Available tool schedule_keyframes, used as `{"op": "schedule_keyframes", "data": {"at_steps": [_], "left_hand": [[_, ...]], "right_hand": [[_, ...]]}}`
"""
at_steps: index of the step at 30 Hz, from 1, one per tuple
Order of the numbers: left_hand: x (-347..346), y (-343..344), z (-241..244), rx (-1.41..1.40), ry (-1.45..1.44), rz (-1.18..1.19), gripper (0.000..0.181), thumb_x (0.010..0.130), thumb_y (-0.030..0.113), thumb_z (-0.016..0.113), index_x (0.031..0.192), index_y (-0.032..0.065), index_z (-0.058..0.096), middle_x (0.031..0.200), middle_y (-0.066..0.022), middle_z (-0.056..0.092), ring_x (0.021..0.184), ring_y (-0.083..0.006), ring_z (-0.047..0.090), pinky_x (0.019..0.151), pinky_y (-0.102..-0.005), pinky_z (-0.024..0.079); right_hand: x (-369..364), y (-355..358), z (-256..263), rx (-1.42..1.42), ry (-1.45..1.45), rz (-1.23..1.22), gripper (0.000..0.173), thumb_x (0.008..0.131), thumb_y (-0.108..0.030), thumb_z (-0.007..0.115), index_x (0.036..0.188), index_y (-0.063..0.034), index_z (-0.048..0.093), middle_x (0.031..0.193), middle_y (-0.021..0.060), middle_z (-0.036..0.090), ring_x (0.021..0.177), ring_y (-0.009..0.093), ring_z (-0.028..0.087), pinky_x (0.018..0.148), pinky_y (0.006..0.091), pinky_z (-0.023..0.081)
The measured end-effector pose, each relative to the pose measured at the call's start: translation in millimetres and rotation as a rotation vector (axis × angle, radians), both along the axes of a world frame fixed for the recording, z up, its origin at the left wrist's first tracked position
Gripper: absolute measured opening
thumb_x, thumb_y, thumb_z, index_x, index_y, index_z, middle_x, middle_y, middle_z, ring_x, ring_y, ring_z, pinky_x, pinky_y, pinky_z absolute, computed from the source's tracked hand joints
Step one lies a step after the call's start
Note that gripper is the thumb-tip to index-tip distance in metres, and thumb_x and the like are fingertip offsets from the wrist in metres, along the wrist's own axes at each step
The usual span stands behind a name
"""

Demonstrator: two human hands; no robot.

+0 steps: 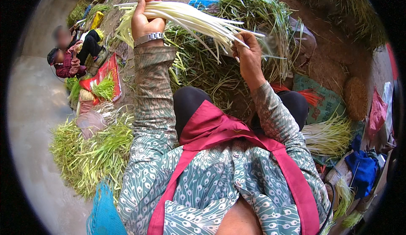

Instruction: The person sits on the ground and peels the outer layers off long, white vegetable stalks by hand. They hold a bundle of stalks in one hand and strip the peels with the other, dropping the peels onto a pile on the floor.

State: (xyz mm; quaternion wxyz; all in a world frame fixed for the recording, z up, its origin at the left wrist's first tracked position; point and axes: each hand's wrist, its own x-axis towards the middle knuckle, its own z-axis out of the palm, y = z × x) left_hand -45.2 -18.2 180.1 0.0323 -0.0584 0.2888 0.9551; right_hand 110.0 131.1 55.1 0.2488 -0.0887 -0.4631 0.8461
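My left hand [148, 20], with a metal watch at the wrist, grips a bundle of long pale stalks [190, 14], which look like blanched garlic chives. The bundle lies sideways in the air, its yellowish leafy end hanging at the left and its white ends fanning out to the right. At those white ends, my right hand [249, 49] pinches one or a few stalks between thumb and fingers. Below and beyond both hands lies a large heap of green leafy stalks [253, 9]. A blue plastic piece [203, 2] shows at the heap's far edge.
Another heap of green stalks [95, 152] lies at the left beside turquoise netting [104, 209]. Pale stalks [328, 135] rest at the right near a green printed sack [320, 98]. Two people [74, 54] sit at the upper left by a red sheet [111, 73]. Dark cloth-covered knees flank the middle.
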Motion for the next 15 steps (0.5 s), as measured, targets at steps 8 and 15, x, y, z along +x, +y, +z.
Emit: {"op": "schedule_keyframes", "data": {"at_steps": [8, 15], "left_hand": [[-12, -16, 2, 0.040, -0.007, 0.002, 0.011, 0.078, 0.009, 0.053, 0.080, 0.0011, 0.047, 0.070, -0.0079, 0.050, 0.071, -0.0219, 0.051, 0.077, -0.0402, 0.044], [-16, -25, 2, 0.029, -0.012, -0.047, 0.011, 0.077, 0.008, 0.055, 0.080, 0.0001, 0.048, 0.072, -0.0092, 0.052, 0.076, -0.0249, 0.051, 0.078, -0.0413, 0.043]], "right_hand": [[1, 13, -17, -0.022, -0.044, -0.024, 0.015, 0.085, -0.020, 0.046, 0.084, -0.0044, 0.046, 0.067, -0.0005, 0.047, 0.054, 0.006, 0.044, 0.048, 0.0194, 0.038], [14, 24, -38, 0.049, -0.114, 0.050, 0.018, 0.085, -0.021, 0.047, 0.086, -0.0026, 0.047, 0.064, -0.0010, 0.046, 0.051, 0.005, 0.043, 0.046, 0.0193, 0.040]]}}
